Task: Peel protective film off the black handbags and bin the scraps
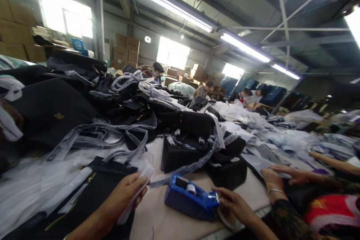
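Observation:
My left hand [128, 195] is closed around a folded white strip [147, 172], above a black bag with a gold zipper [91, 177] at the lower left. Beside it, on the pale tabletop [157, 221], stands a blue tape dispenser [191, 198] with a roll inside. My right hand [234, 204] reaches to the dispenser's right end, its fingertips at the cutting edge; any piece of tape between them is too small to make out. A clear plastic-wrapped strap [191, 167] runs behind the dispenser toward my left hand.
Black bags [197, 123] and wrapped straps are heaped behind the dispenser. White sheets [28, 183] lie at the left. A co-worker's hands [274, 180] work on material at the right. Other people, cardboard boxes [126, 48] and a grey pillar [96, 15] stand farther back.

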Demonstrator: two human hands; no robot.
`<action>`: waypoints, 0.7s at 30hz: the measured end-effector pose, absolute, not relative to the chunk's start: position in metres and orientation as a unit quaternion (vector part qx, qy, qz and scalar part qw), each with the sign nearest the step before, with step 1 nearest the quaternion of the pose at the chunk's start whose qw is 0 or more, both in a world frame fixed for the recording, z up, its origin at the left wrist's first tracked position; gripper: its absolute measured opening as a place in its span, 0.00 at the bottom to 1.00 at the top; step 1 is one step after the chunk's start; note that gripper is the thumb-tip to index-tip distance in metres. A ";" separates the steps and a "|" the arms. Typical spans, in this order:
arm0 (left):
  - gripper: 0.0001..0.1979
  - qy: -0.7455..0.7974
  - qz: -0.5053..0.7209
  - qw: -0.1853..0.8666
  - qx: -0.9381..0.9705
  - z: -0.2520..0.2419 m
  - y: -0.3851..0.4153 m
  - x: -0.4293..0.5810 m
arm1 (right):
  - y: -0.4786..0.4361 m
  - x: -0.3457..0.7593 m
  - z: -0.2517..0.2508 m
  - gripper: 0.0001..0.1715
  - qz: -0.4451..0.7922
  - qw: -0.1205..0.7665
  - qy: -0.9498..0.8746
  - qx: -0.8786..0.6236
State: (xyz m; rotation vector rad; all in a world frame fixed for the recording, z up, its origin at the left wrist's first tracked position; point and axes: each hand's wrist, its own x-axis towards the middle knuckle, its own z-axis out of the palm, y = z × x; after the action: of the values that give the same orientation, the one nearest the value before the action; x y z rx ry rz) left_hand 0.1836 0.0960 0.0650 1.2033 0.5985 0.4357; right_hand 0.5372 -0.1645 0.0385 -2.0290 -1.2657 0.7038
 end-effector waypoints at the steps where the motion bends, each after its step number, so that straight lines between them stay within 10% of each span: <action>1: 0.25 0.276 0.202 0.760 0.553 0.065 0.096 0.184 | -0.163 0.535 0.043 0.28 0.256 0.298 -0.494 -0.776; 9: 0.24 0.299 0.205 0.757 0.543 0.086 0.089 0.182 | -0.152 0.519 0.067 0.23 0.116 0.114 -0.520 -0.839; 21: 0.25 0.279 0.214 0.753 0.556 0.088 0.087 0.178 | -0.155 0.517 0.059 0.16 0.144 0.120 -0.505 -0.842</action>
State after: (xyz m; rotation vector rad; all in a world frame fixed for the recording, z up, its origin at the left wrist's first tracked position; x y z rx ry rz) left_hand 0.1783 0.0871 0.0878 1.2131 0.6101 0.4666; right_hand 0.5170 -0.1547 0.0588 -2.4606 -1.4759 0.4217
